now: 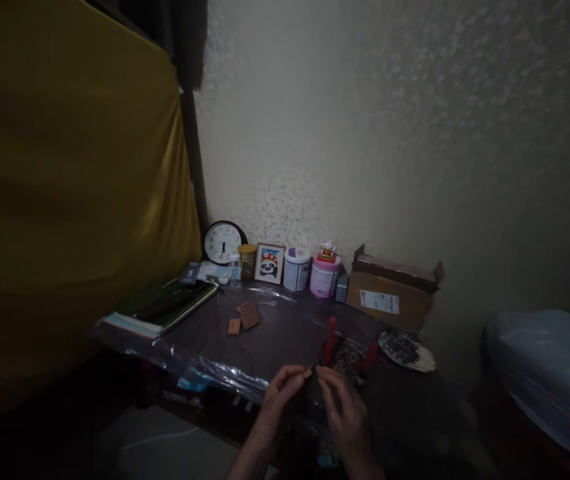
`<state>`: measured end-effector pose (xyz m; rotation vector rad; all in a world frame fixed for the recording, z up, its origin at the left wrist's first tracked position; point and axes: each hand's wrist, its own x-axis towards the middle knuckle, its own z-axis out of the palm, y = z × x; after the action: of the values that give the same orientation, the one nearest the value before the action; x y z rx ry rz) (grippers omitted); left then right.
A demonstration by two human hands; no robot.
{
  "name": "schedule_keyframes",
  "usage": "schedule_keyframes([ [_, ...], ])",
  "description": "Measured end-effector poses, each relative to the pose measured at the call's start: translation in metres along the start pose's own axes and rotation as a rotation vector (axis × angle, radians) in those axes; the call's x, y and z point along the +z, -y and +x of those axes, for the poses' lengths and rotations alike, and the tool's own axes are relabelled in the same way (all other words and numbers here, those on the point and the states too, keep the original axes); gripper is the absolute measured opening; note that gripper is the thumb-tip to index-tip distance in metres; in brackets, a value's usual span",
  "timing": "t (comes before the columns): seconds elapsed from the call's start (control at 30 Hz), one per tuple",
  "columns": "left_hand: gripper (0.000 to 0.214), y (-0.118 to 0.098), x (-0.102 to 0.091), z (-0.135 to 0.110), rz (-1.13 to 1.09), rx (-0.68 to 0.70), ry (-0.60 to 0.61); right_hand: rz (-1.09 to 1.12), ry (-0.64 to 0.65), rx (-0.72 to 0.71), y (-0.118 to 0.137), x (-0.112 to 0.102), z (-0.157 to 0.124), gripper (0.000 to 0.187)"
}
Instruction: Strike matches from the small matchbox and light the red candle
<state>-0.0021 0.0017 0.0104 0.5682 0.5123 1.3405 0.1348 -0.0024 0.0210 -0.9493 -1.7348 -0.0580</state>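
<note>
My left hand (pixel 281 392) and my right hand (pixel 345 408) meet low in the frame, just in front of the table's near edge. Both pinch their fingertips together around a tiny thing (pixel 311 373) that I cannot make out in the dim light. Right behind the fingers stands a dark bowl (pixel 345 357) of small speckled pieces with two red uprights (pixel 332 332) at its rim. A plate (pixel 401 347) with more small pieces and a bundle of pale sticks lies to its right.
The dark table (pixel 285 327) is covered in clear plastic. Brown cards (pixel 245 316) lie mid-table, books (pixel 165 308) at the left. Along the wall stand a clock (pixel 222 241), a panda picture (pixel 269 263), two tins (pixel 297 268), a cardboard box (pixel 392 290). A yellow cloth (pixel 65 200) hangs left.
</note>
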Motion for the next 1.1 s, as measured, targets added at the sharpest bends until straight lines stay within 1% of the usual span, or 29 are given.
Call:
schedule_keyframes([
  [0.13, 0.019, -0.006, 0.009, -0.012, 0.035, 0.022, 0.016, 0.005, -0.011, -0.003, 0.007, -0.006, 0.0, 0.021],
  [0.3, 0.022, -0.01, 0.01, -0.026, 0.078, 0.058, -0.015, 0.022, -0.014, 0.006, 0.018, -0.01, -0.003, 0.019],
  [0.43, 0.021, -0.012, 0.011, -0.038, 0.058, 0.069, -0.034, 0.031, -0.031, 0.022, 0.035, -0.017, -0.003, 0.019],
  [0.53, 0.018, -0.016, 0.016, -0.05, 0.037, 0.072, -0.024, 0.048, -0.081, 0.024, 0.05, -0.022, -0.002, 0.018],
  [0.63, 0.018, -0.02, 0.021, -0.059, 0.008, 0.062, -0.018, 0.066, -0.106, 0.02, 0.058, -0.023, -0.004, 0.016],
  [0.77, 0.019, -0.021, 0.023, -0.065, -0.022, 0.058, -0.019, 0.037, -0.086, 0.059, 0.06, -0.024, -0.007, 0.013],
  [0.83, 0.019, -0.021, 0.023, -0.066, -0.034, 0.061, -0.019, 0.025, -0.122, 0.064, 0.064, -0.029, -0.006, 0.013],
  [0.93, 0.018, -0.021, 0.026, -0.067, -0.039, 0.048, -0.025, 0.05, -0.176, 0.023, 0.071, -0.035, -0.005, 0.017],
  [1.0, 0.017, -0.022, 0.03, -0.068, -0.029, 0.054, -0.026, 0.051, -0.139, -0.019, 0.068, -0.035, -0.005, 0.019],
  [1.07, 0.019, -0.023, 0.033, -0.069, -0.003, 0.072, -0.039, 0.019, -0.037, -0.027, 0.054, -0.032, -0.007, 0.017],
  [1.1, 0.02, -0.024, 0.034, -0.07, 0.016, 0.078, -0.049, -0.004, -0.019, -0.006, 0.045, -0.031, -0.008, 0.016],
])
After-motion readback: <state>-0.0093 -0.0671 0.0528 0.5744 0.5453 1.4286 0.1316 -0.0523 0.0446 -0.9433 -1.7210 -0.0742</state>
